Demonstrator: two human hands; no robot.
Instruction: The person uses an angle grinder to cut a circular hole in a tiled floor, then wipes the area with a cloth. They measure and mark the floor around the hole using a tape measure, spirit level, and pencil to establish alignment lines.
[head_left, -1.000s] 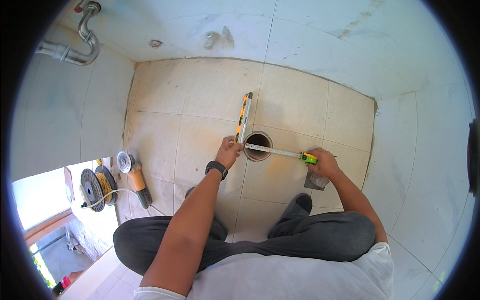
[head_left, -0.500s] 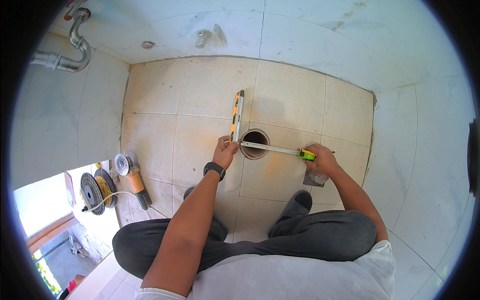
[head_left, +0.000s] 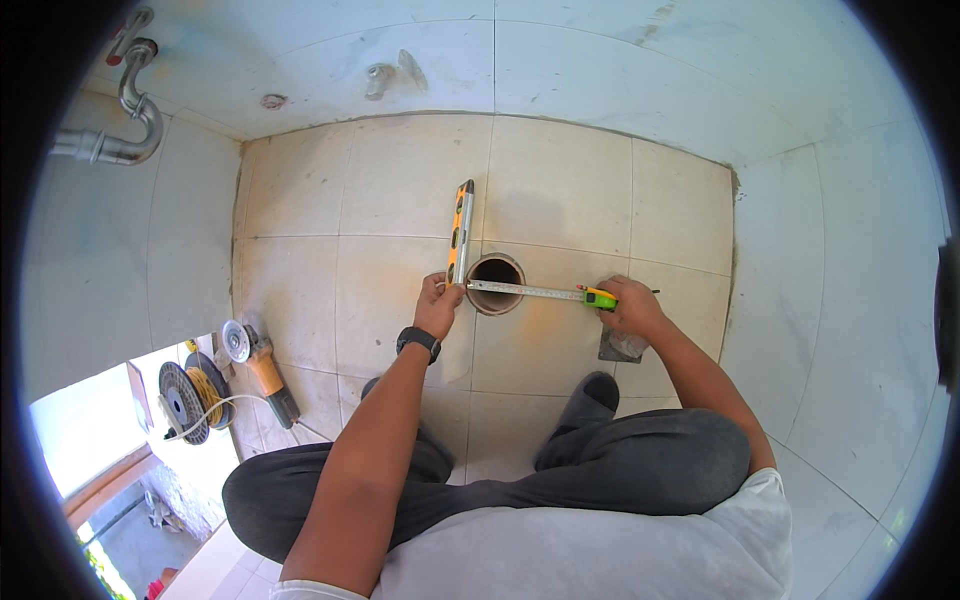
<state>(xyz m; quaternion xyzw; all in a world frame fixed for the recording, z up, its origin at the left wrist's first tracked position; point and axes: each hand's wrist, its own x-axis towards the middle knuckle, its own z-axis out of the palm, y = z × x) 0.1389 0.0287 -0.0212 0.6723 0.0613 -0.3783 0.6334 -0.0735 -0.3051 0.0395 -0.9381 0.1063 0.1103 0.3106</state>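
Observation:
My left hand (head_left: 437, 309) is closed at the near end of an orange and silver spirit level (head_left: 461, 228), pinching it together with the tip of a tape blade (head_left: 545, 292). The level lies on the tiled floor, pointing away from me. Across the round pipe opening (head_left: 496, 268) in the floor the blade runs straight to the right. My right hand (head_left: 631, 306) grips the green and yellow tape measure (head_left: 600, 299) it comes from. A thin dark-tipped stick, perhaps a pencil, pokes out past that hand. Its lower part is hidden.
An angle grinder (head_left: 266, 368) and a cable reel (head_left: 187, 400) stand at the left. A dark square plate (head_left: 620, 347) with a pale lump lies below my right hand. Chrome drain pipe (head_left: 140, 110) and a wall fitting (head_left: 378, 82) project from the tiled walls.
The whole view has shifted, so the scene sits slightly further left. Both hands keep their holds, and the tape still spans the pipe opening beside the level.

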